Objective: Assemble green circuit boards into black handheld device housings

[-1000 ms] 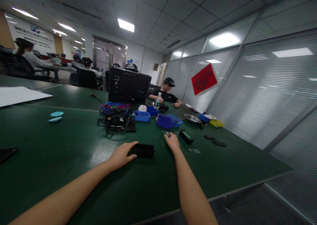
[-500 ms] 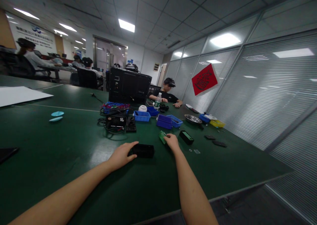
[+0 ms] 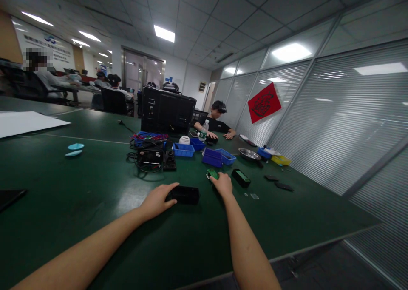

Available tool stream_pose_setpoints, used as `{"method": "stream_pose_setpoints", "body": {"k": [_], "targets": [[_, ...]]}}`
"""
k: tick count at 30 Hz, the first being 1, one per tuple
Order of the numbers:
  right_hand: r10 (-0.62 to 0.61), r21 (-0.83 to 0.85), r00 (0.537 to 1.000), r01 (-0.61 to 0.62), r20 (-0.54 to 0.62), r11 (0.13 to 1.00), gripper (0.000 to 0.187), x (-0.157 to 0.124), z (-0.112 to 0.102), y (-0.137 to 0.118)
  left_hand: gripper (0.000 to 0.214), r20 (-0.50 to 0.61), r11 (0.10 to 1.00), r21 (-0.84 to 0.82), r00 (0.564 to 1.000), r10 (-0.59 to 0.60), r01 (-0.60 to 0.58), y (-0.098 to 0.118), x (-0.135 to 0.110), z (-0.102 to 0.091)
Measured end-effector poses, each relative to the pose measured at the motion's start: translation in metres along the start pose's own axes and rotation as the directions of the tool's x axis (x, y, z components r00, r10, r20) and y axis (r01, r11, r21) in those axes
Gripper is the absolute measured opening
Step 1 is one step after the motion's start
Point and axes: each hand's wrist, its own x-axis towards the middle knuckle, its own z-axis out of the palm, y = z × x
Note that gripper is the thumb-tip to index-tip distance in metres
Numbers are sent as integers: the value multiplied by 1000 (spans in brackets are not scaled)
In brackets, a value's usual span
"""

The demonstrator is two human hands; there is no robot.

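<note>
My left hand grips the left end of a black rectangular case lying on the green table, thumb on the near side and fingers on the far side. To the right, my right hand pinches a green circuit board just above or on the tabletop; I cannot tell whether it touches. A second black case, with green showing inside, sits right of that hand. Near it lie a small white ring and a small clear plate.
Beyond my hands stand blue bins, a black power unit with cables, a white ball, a bottle and a monitor. Flat black pieces and a metal bowl lie rightward. A person sits across.
The circuit board has turned in my right hand, its green face now tilted differently with a pale edge showing. My left hand and the black case stay put. The person across has moved a hand.
</note>
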Motion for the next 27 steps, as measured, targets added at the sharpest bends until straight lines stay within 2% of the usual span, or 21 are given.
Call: {"method": "stream_pose_setpoints", "body": {"k": [3,8,10,12,14,16,18,19,21,23,25,27], "targets": [[2,-39,1000,-1,30,999,48,-2,-2,-1,56,-6,1000,5,1000,11,-11,-1,0,0],[-19,-1,1000,19,25,1000,45,-1,-5,0,56,-5,1000,-18,1000,4,-4,-1,0,1],[-31,101,999,27,32,994,43,-1,-5,-2,58,-9,999,-28,1000,-28,28,-1,0,1],[-79,319,995,53,69,946,40,-3,-7,-6,62,-22,997,-40,997,-68,67,-2,1,2],[-189,597,976,87,111,798,40,-7,-9,-12,65,-36,994,-52,995,-94,92,-4,1,3],[-320,811,941,100,112,577,43,-14,-12,-20,65,-45,994,-54,994,-97,94,-5,2,4],[-429,913,897,83,107,400,46,-23,-16,-29,63,-50,995,-49,995,-90,88,-6,2,4],[-479,932,869,64,123,356,47,-28,-19,-34,63,-52,996,-46,995,-85,83,-5,2,3],[-565,939,805,30,180,343,47,-38,-26,-42,64,-53,996,-43,995,-78,76,-4,2,3],[-621,925,752,41,221,378,46,-46,-32,-49,64,-50,996,-40,995,-81,79,-3,2,2],[-646,908,731,87,222,410,44,-50,-36,-52,64,-46,996,-36,995,-84,82,-2,2,1],[-649,884,735,154,196,442,42,-51,-39,-53,64,-49,996,-35,996,-79,77,-2,2,1]]}}
